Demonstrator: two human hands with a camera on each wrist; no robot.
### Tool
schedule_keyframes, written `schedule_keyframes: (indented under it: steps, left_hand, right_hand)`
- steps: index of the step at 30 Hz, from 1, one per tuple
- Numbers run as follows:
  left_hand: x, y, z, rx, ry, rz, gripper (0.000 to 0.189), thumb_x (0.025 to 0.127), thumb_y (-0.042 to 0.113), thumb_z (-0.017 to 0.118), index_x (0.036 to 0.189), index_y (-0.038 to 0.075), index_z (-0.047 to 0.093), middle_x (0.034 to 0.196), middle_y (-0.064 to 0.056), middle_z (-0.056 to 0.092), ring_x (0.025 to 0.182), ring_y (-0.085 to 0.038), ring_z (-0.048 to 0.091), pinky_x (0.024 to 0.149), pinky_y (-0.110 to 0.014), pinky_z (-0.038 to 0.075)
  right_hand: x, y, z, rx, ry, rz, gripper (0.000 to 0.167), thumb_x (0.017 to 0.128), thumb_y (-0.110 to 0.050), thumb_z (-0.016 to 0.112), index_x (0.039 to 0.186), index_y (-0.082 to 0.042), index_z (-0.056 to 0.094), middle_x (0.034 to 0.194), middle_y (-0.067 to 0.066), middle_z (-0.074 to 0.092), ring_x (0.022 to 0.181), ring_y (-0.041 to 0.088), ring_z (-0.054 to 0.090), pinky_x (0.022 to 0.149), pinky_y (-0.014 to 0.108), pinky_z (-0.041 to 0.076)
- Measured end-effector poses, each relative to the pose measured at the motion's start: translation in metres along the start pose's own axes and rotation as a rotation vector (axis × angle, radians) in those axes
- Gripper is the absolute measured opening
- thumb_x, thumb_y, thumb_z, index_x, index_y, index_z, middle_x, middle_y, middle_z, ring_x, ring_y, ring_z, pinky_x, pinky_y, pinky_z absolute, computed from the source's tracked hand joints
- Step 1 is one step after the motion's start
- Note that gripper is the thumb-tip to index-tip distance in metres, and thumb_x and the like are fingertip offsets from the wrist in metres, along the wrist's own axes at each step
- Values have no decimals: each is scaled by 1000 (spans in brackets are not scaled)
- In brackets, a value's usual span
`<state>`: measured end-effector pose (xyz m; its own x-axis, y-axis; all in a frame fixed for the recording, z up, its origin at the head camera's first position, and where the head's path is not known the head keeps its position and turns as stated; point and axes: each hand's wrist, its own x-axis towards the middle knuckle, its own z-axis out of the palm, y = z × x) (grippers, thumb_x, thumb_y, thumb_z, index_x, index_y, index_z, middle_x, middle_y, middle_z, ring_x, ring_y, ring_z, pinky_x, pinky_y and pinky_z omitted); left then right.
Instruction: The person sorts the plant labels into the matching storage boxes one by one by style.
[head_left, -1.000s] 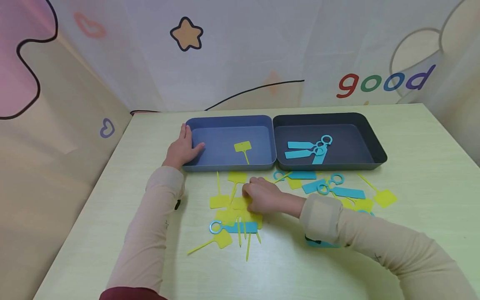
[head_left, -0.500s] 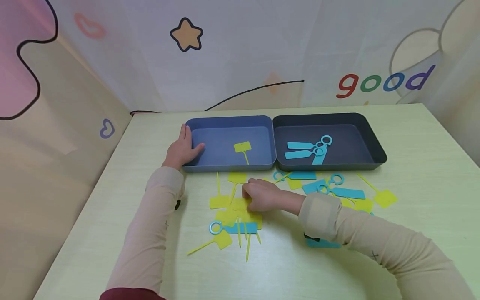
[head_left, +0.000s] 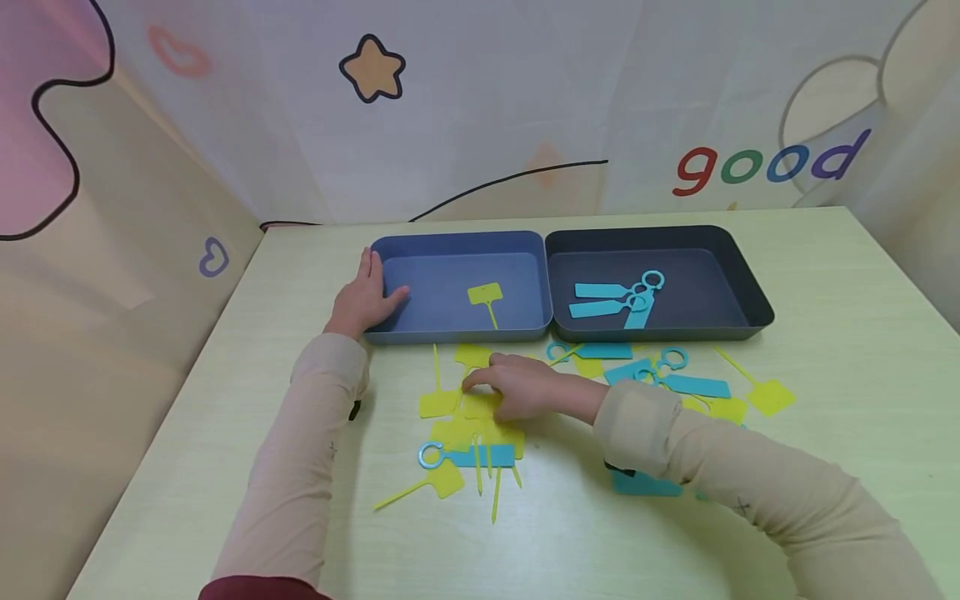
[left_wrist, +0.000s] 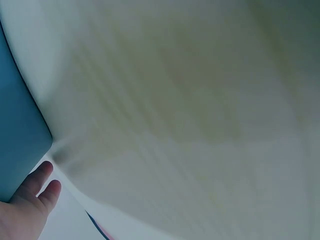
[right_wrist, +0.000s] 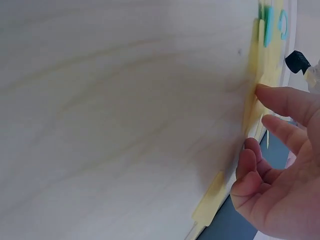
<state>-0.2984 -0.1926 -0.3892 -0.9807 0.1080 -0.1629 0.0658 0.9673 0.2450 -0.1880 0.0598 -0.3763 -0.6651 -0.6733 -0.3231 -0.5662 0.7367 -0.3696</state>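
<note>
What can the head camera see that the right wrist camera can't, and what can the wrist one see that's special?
Only the head view: the orange star, the word "good", and three blue tags lying in the dark tray.

Only the right wrist view: the palm side of the right hand, with some curled fingers.

Both: the right hand, yellow tags near its fingertips, a blue ring-ended tag and the tabletop.

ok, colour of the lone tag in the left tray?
Yellow. The tag shows best in the head view, lying in the blue tray.
</note>
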Motion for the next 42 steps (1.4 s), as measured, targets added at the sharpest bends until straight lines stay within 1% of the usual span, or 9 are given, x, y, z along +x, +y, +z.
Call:
schedule_keyframes:
  steps: [3, 6, 13, 17, 22, 25, 31, 36, 42]
  left_hand:
    - [-1, 0, -1, 1, 1, -3, 85, 89, 50, 36, 140, -3, -6, 148, -17, -12, 110, -40, 47, 84, -45, 42]
    - [0, 0, 0, 3, 0, -7, 85, 89, 50, 36, 140, -3, -6, 148, -17, -12, 110, -40, 47, 84, -45, 42]
    - [1, 0, 0, 5, -4, -11, 84, 89, 51, 35, 140, -2, -7, 148, -16, -13, 108, -39, 48, 83, -45, 42]
    - [1, 0, 0, 6, -6, -10, 84, 89, 50, 35, 140, -2, -7, 148, -16, -13, 110, -39, 47, 84, -45, 42]
    - [1, 0, 0, 5, -8, -14, 84, 89, 50, 35, 140, -2, -7, 148, -16, -13, 109, -39, 48, 83, -45, 42]
    - [1, 0, 0, 1, -9, -17, 84, 89, 50, 35, 140, -2, -7, 148, -16, -13, 111, -39, 47, 85, -45, 42]
    - [1, 1, 0, -5, -15, -18, 85, 89, 50, 36, 140, -2, -8, 148, -16, -13, 115, -39, 43, 88, -46, 40]
    - [0, 1, -1, -13, -17, -18, 84, 89, 49, 36, 140, -2, -8, 148, -16, -14, 117, -40, 41, 90, -46, 39]
    - [0, 2, -1, -10, -13, -20, 84, 89, 49, 36, 140, -2, -8, 147, -16, -13, 116, -41, 41, 90, -47, 38]
  right_hand:
    - [2, -1, -1, -20, -14, -13, 54, 68, -6, 63, 118, -28, 55, 81, 1, 44, 69, 15, 42, 53, 23, 30]
    - [3, -3, -2, -17, -26, -14, 54, 69, -5, 63, 117, -27, 56, 82, 1, 44, 71, 15, 42, 56, 24, 32]
    - [6, -8, -4, -17, -55, -3, 46, 72, -2, 59, 114, -21, 56, 90, 2, 48, 79, 15, 44, 65, 25, 38]
    - [8, -11, -4, -18, -78, 9, 39, 73, 3, 56, 107, -16, 57, 95, 2, 49, 82, 14, 43, 67, 24, 38]
    - [13, -16, -5, -42, -107, 52, 25, 73, 2, 55, 92, -14, 55, 85, 0, 46, 78, 14, 41, 62, 23, 34]
    - [15, -17, -6, -52, -127, 73, 21, 73, 1, 55, 88, -14, 52, 82, 0, 44, 77, 15, 40, 61, 23, 32]
    - [16, -15, -6, -21, -149, 96, 26, 73, 1, 56, 91, -16, 48, 86, 0, 44, 78, 15, 41, 62, 24, 33]
    - [15, -13, -6, 4, -149, 91, 29, 72, 2, 57, 92, -17, 46, 87, 0, 44, 78, 15, 41, 63, 24, 33]
    - [15, -9, -5, 18, -141, 84, 33, 72, 1, 58, 100, -15, 49, 93, 0, 47, 82, 15, 43, 71, 25, 37]
